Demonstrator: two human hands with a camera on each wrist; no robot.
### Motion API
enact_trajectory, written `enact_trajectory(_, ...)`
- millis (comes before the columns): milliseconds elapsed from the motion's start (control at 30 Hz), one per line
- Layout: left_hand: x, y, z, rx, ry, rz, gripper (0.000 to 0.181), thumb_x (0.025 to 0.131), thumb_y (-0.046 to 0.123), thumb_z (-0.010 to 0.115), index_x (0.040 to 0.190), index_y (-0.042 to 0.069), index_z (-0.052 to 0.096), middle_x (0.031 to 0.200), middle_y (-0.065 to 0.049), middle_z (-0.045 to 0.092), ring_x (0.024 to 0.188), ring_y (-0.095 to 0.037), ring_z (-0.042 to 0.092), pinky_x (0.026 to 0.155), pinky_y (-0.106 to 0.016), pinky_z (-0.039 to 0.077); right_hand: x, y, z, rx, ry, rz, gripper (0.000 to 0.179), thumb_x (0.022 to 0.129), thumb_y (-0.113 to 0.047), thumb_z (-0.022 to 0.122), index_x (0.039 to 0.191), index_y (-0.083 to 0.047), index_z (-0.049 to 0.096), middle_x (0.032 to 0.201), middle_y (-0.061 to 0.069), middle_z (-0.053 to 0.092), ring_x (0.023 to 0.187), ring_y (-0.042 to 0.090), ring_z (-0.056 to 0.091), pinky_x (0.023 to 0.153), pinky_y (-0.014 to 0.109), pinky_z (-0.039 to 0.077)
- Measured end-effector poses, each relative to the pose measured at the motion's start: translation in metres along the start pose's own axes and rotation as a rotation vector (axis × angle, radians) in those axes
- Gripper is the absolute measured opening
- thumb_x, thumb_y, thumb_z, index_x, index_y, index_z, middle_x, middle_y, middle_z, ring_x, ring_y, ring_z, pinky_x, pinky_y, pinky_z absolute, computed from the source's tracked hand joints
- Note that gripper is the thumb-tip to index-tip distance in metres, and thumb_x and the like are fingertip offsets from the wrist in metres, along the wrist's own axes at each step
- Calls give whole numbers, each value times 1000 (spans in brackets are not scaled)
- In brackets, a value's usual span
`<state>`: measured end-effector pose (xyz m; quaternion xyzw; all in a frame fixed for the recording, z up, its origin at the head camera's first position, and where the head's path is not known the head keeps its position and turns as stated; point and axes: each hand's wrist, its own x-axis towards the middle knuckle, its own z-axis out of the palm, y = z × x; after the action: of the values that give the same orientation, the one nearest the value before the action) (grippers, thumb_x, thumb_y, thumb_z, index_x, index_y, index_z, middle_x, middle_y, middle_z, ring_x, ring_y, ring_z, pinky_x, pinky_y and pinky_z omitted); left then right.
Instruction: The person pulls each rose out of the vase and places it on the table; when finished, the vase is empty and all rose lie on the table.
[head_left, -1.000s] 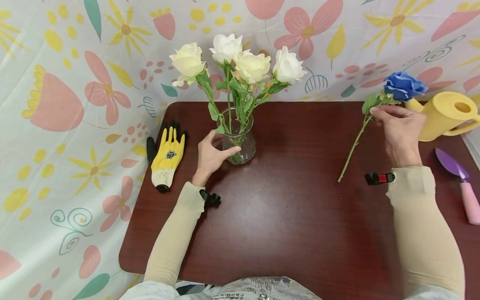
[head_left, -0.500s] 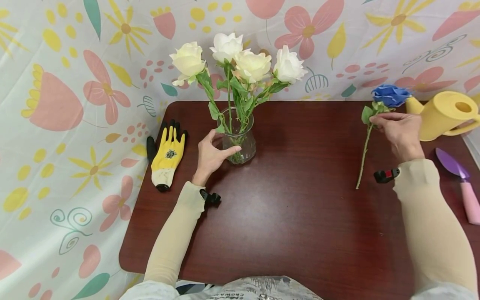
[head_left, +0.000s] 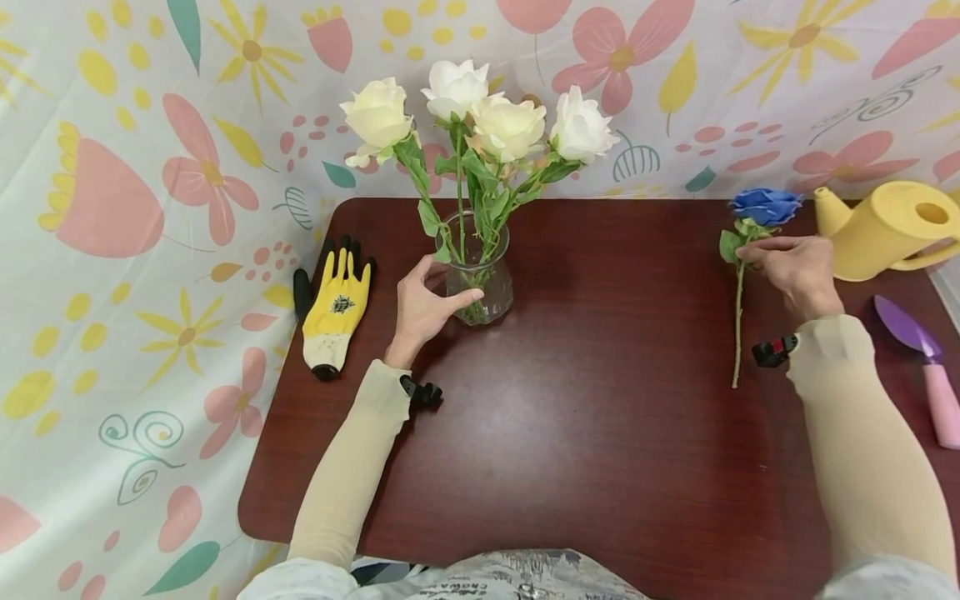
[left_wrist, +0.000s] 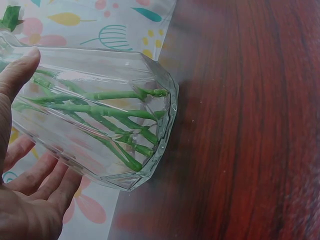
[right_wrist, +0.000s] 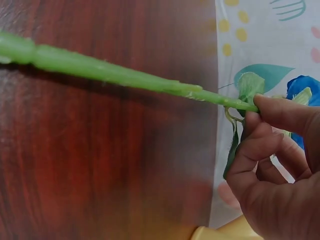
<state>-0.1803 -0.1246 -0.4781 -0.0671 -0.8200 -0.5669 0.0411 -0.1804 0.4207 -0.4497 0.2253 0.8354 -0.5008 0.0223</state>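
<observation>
A clear glass vase [head_left: 495,296] stands at the back left of the table, holding several white and cream artificial roses [head_left: 508,127]. My left hand [head_left: 422,307] holds the vase from its left side, thumb in front. In the left wrist view, green stems [left_wrist: 115,108] cross inside the vase near its base. At the right, my right hand [head_left: 801,271] pinches a blue artificial rose [head_left: 765,205] by its stem just under the bloom. The stem hangs down nearly upright, its cut end over the table; the right wrist view shows thumb and fingertips meeting on the stem [right_wrist: 125,77].
A yellow and black work glove [head_left: 335,317] lies left of the vase. A yellow watering can [head_left: 881,229] stands at the back right, close to the right hand. Nearer on that side lies a trowel [head_left: 930,362] with purple blade and pink handle. A patterned cloth [head_left: 675,158] hangs behind.
The blue rose has moved left and toward me with my right hand, its stem swinging from slanted to nearly upright. My left hand and the vase have stayed in place.
</observation>
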Motion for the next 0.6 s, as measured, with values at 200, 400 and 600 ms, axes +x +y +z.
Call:
enact_trajectory(200, 1, 1, 0, 0, -3, -4, 60, 82, 32, 97, 133, 13, 70, 134, -14, 72, 131, -32, 71, 115, -50, 59, 5, 8, 0, 30, -18, 3, 24, 100, -33, 81, 81, -47, 81, 76, -34, 68, 74, -5, 65, 65, 11, 56)
enact_trajectory(400, 1, 0, 1, -4, 2, 2, 61, 81, 31, 98, 133, 13, 70, 134, -14, 72, 130, -31, 71, 115, -50, 59, 8, 17, 1, -19, -20, -18, 16, 100, -38, 80, 87, -46, 84, 75, -33, 67, 76, -4, 62, 66, 10, 54)
enact_trajectory(600, 0, 0, 1, -2, 5, -1, 61, 81, 31, 98, 132, 13, 70, 134, -14, 72, 131, -32, 70, 115, -50, 59, 9, 22, 2, -87, -13, -6, 6, 98, -45, 81, 96, -44, 86, 75, -34, 62, 83, 0, 55, 66, 11, 50)
